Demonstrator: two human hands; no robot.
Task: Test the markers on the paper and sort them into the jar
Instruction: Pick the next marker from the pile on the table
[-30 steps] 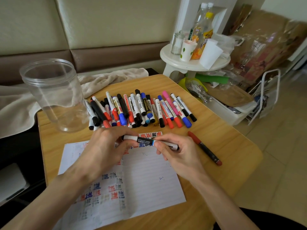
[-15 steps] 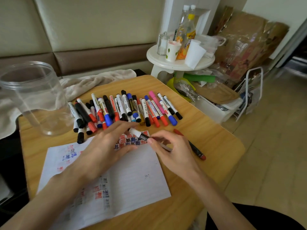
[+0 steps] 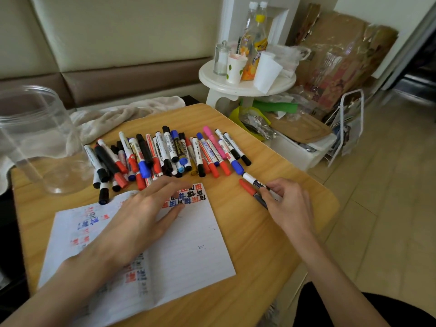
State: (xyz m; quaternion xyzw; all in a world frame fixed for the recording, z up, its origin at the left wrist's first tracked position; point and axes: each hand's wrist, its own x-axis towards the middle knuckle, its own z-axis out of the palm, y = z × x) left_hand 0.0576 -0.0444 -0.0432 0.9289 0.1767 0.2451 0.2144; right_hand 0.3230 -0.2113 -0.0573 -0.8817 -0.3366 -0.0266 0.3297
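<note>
Several markers (image 3: 165, 154) lie in a row across the wooden table (image 3: 271, 232). In front of them is a lined sheet of paper (image 3: 188, 244) with red, blue and black test marks. My left hand (image 3: 141, 218) hovers over the paper with its fingers spread, holding nothing. My right hand (image 3: 286, 204) pinches a white-bodied marker (image 3: 251, 179) low over the table at the right. It is right beside a red-capped marker (image 3: 247, 187) that lies there. The clear plastic jar (image 3: 35, 142) stands empty at the far left.
A beige towel (image 3: 122, 114) lies behind the table on the bench. To the right stand a white round stool (image 3: 245, 86) with bottles and cups, a white bin (image 3: 304, 147) and a wire rack (image 3: 346, 128). The table's right edge is close to my right hand.
My left hand let go of the white marker and opened over the paper. My right hand carried the marker to the right, next to the red-capped marker.
</note>
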